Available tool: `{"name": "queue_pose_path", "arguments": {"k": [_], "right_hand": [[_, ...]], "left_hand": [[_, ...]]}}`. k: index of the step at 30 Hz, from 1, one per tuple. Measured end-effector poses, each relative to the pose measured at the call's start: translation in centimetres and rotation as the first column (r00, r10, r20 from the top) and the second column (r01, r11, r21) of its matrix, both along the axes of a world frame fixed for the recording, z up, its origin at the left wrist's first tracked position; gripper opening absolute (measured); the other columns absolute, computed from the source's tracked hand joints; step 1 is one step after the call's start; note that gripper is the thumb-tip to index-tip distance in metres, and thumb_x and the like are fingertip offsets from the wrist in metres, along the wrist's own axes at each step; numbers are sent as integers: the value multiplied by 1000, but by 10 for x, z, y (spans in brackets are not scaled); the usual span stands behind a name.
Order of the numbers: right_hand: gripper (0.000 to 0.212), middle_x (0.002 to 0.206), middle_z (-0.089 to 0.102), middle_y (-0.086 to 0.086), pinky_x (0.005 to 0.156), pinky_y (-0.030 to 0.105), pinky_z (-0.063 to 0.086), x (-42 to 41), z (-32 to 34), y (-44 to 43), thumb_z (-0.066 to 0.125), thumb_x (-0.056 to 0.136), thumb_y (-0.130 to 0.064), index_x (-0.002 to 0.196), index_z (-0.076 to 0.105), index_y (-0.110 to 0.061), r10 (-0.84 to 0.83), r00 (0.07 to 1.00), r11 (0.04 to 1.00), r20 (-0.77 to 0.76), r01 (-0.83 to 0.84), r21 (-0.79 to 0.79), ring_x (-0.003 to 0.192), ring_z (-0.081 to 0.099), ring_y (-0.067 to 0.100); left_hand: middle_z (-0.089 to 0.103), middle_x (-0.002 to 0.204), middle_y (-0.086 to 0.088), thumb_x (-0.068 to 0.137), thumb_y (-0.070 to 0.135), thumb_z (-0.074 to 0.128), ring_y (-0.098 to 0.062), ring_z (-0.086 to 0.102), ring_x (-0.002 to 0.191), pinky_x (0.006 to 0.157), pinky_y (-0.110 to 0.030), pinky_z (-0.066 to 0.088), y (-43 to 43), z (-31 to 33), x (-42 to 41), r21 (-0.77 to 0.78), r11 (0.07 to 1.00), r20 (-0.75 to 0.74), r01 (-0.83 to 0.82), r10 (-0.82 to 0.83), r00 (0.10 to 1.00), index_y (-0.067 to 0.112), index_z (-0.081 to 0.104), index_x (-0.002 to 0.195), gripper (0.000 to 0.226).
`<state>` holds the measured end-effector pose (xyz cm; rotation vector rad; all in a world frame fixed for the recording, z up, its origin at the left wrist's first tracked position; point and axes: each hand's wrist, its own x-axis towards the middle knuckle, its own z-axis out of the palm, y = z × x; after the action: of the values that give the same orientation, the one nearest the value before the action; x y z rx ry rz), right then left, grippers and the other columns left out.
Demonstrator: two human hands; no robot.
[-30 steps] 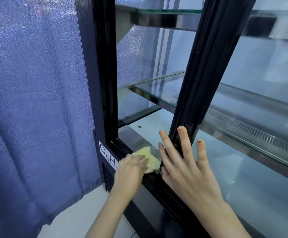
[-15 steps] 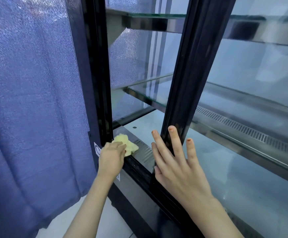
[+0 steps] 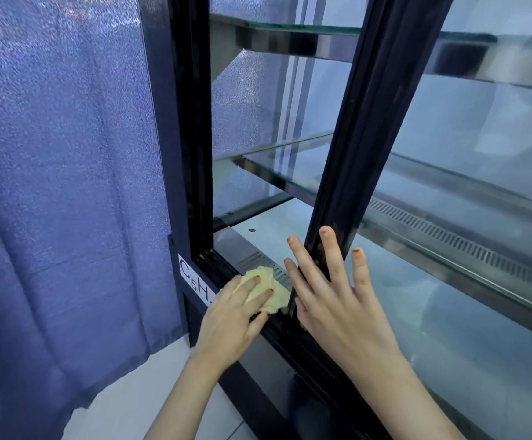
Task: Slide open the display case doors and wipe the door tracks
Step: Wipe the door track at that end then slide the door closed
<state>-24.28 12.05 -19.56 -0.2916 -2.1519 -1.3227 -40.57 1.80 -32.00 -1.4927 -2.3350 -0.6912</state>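
Track [image 3: 219, 265]: L hand [image 3: 229, 319] flat on cloth [image 3: 266, 274]

A blue textured curtain [image 3: 61, 185] fills the left side, hanging in long vertical folds. Bright speckled highlights lie across its upper part. Below its dark hem, a pale tiled floor [image 3: 125, 408] shows, with one grout line right of the hem. Lighting is cool and even.
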Motion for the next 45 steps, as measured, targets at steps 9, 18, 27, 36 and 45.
{"name": "queue_pose_path", "arguments": {"k": [9, 18, 27, 36, 45], "right_hand": [[55, 153, 27, 4, 113, 56, -3, 13, -4, 4, 57, 82, -39, 134, 55, -19, -3, 1000, 1000, -21, 4, 14, 140, 11, 39], [51, 152, 33, 4, 113, 56, -2, 15, -5, 4, 57, 83, -37, 131, 57, -18, 7, 999, 1000, -33, -7, 13, 140, 13, 40], [48, 151, 34, 3, 114, 57, -4, 15, -4, 3, 52, 86, -36, 129, 58, -18, 19, 999, 1000, -36, -19, -2, 140, 14, 40], [52, 152, 31, 3, 114, 57, -5, 18, -1, 1, 52, 86, -38, 134, 54, -18, 7, 1000, 1000, -14, -7, -1, 140, 14, 40], [52, 152, 33, 2, 114, 57, -5, 24, -3, 2, 53, 85, -35, 133, 55, -17, -11, 1000, 1000, -28, 11, 12, 139, 13, 40]], "left_hand": [[57, 129, -5, 90, 41, 27, -41, 48, 117, 96, -47, 42, 2, 9, -72, -12, 986, 46, -168, 168, 985, 22, 67, 114, 50], [61, 120, 3, 88, 44, 37, -32, 51, 107, 87, -46, 41, -2, 3, -43, 56, 993, 79, -100, 96, 992, 29, 71, 105, 41], [63, 109, 5, 88, 38, 42, -23, 48, 98, 82, -39, 47, 1, 5, 13, 130, 989, 43, 66, -72, 996, 25, 72, 101, 34], [63, 115, 2, 98, 38, 30, -26, 55, 97, 79, -38, 51, -2, -4, -13, 114, 986, -80, 125, -116, 990, 26, 69, 106, 42], [55, 129, -1, 91, 16, 56, -28, 43, 115, 87, -45, 49, 5, 1, -84, 62, 980, 125, -188, 179, 976, 21, 66, 116, 27]]}}
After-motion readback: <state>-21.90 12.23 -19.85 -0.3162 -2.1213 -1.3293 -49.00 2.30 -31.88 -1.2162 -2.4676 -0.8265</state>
